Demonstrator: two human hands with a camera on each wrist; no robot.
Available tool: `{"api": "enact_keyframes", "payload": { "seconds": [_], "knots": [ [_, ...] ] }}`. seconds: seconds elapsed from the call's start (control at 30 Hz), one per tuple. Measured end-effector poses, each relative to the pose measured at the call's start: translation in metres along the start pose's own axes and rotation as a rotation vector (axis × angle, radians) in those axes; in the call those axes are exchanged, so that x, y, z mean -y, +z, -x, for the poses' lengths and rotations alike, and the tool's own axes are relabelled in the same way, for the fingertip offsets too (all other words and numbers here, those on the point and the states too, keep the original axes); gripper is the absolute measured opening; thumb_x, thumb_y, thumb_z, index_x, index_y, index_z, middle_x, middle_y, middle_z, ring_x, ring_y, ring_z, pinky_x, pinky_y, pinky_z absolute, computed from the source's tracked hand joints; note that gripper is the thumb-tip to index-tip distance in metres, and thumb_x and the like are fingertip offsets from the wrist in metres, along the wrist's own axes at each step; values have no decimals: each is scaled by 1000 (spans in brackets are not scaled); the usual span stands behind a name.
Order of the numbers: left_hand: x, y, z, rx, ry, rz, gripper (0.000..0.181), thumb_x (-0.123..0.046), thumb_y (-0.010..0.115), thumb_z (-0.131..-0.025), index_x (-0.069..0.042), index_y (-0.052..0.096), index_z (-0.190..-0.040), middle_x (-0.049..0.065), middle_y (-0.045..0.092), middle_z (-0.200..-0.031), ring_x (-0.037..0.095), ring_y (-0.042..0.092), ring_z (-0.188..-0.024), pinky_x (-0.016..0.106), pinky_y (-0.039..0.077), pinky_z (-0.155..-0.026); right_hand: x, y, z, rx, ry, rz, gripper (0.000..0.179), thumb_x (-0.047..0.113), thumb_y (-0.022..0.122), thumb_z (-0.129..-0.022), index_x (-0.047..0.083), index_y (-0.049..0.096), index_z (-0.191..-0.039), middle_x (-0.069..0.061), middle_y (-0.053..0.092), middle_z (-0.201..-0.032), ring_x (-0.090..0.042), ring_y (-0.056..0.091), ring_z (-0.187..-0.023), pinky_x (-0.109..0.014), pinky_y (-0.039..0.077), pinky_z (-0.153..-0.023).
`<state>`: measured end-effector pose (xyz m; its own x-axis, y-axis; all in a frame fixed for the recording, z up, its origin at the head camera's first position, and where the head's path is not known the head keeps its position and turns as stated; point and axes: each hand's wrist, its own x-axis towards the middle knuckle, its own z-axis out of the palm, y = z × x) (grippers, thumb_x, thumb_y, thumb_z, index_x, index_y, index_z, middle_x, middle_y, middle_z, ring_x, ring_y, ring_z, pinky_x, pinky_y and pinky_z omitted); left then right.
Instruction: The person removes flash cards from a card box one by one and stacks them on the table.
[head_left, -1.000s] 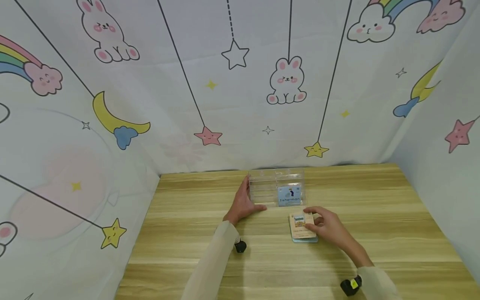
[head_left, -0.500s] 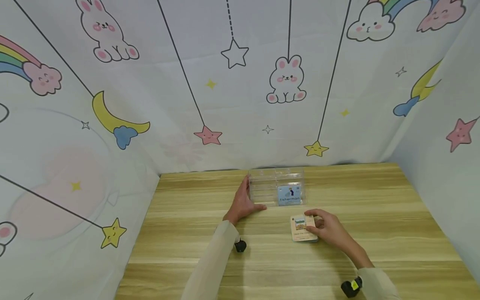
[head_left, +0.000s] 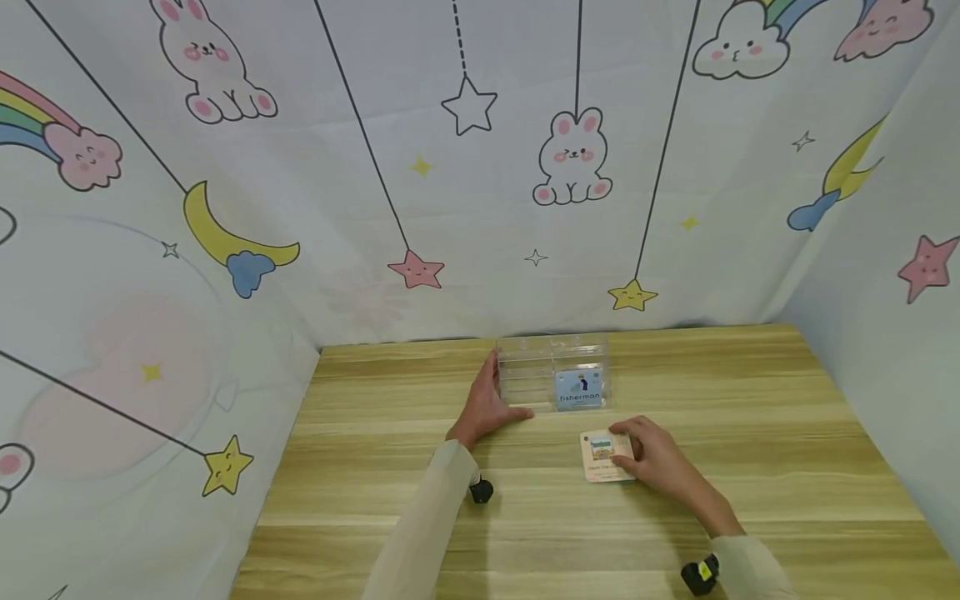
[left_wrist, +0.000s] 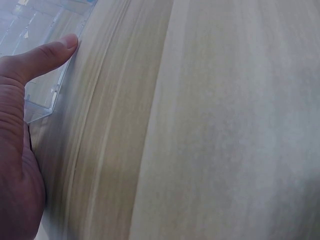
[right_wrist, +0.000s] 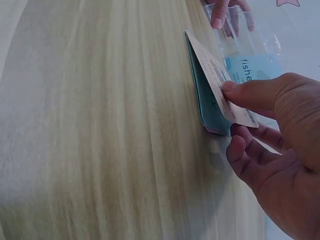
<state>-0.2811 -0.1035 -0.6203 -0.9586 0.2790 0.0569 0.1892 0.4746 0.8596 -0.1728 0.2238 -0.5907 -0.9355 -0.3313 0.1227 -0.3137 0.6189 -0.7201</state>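
Pinched in the right hand (head_left: 654, 457), a cream card (head_left: 598, 472) is apparently being peeled off a teal card (right_wrist: 206, 97) in front of the rack (head_left: 525, 385), touched by the spread left hand (head_left: 483, 412). Clean separation seems needed.

From my head, one view faced forward and down across the surface (head_left: 337, 467); from each wrist, another looked closely, all three sharing the box (head_left: 525, 379).

We see a wood-grain tabletop (head_left: 337, 483) with white fabric (head_left: 487, 200) rising behind and beside it. On the fabric we find a winking rabbit (head_left: 573, 158), a smiling pink star (head_left: 416, 270), a yellow crescent moon (head_left: 206, 225) overlapped by a blue cloud (head_left: 250, 271), and a rainbow (head_left: 26, 112) meeting a pink cloud (head_left: 86, 157).
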Motion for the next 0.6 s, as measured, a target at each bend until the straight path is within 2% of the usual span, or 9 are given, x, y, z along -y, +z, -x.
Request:
{"api": "enact_keyframes", "payload": {
  "seconds": [0.23, 0.6],
  "knots": [
    [0, 0, 0, 4, -5, -2, 137, -29, 99, -71, -15, 3, -168, 10, 20, -170, 21, 27, -154, 31, 32, -120, -4, 4, 3, -9, -24, 35, 38, 2, 85, -85, -4, 70, -119, -10, 59, -108, -13, 46, -74, -25, 39, -61],
    [0, 1, 0, -2, -1, 4, 137, -29, 100, -70, -15, 4, -168, 12, 22, -169, 22, 29, -153, 32, 33, -120, -6, 6, 3, -14, -28, 67, 37, 4, 84, -86, -3, 70, -119, -11, 60, -111, -13, 46, -74, -26, 39, -61]
  ]
}}
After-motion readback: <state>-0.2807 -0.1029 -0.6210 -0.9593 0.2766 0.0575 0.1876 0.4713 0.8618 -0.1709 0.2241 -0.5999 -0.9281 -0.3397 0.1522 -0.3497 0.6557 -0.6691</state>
